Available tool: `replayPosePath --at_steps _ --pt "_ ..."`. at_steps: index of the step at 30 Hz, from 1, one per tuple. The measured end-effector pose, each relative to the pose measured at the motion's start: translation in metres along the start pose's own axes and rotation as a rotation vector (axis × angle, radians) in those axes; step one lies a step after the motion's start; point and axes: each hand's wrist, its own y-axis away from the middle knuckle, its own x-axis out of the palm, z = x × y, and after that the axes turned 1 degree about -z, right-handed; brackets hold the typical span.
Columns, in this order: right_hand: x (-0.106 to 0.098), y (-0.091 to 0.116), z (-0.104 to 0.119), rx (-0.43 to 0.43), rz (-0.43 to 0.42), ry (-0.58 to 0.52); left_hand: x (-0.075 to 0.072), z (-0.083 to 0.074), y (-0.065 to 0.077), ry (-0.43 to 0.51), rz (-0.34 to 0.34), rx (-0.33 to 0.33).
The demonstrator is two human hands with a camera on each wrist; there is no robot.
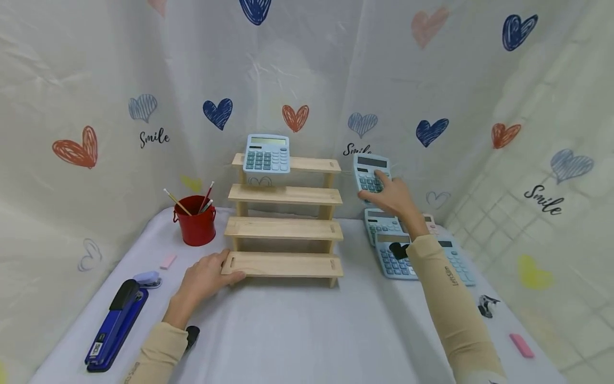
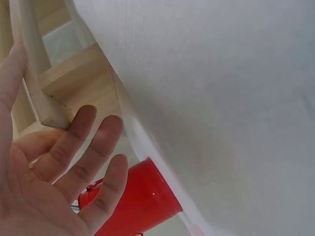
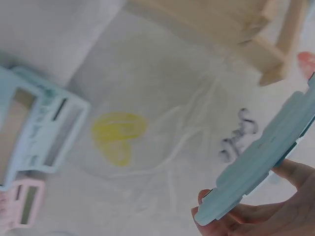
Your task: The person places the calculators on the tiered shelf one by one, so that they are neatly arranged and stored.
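In the head view, my right hand [image 1: 394, 198] grips a light blue calculator [image 1: 371, 162] in the air, right of a four-step wooden display stand [image 1: 284, 264]. The right wrist view shows this calculator [image 3: 261, 157] edge-on, with my right fingers and thumb around its lower end. My left hand [image 1: 203, 280] holds the left end of the stand's lowest step, thumb along the front edge. Up close in the left wrist view, my left hand [image 2: 54, 182] has its outer fingers spread beside the step's corner. Another light blue calculator [image 1: 266, 153] leans on the top step, at its left.
More calculators [image 1: 394, 256] lie at the right, partly behind my right arm. A red bucket [image 1: 196, 226] with pencils stands left of the stand. A blue stapler [image 1: 117, 325] and an eraser [image 1: 168, 261] lie at left; a pink eraser [image 1: 521, 345] lies at right.
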Motion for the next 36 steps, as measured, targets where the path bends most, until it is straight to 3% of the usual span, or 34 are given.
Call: replayPosePath --at_steps 5,17,23,30,36 --pt "-0.004 -0.012 0.032 -0.057 -0.036 0.042 -0.005 0.003 -0.001 -0.01 0.003 0.004" --pt "0.02 -0.059 0.105 -0.127 -0.076 0.138 -0.004 0.003 -0.001 -0.003 0.028 -0.008" --pt "0.034 -0.07 0.121 -0.122 -0.067 0.21 0.001 0.001 -0.001 -0.002 0.032 -0.014" --pt "0.043 -0.074 0.134 -0.075 -0.033 0.153 0.001 -0.001 0.0 -0.016 0.007 -0.013" --pt "0.05 -0.079 0.142 -0.085 -0.034 0.149 -0.001 -0.003 0.001 -0.023 -0.001 -0.007"
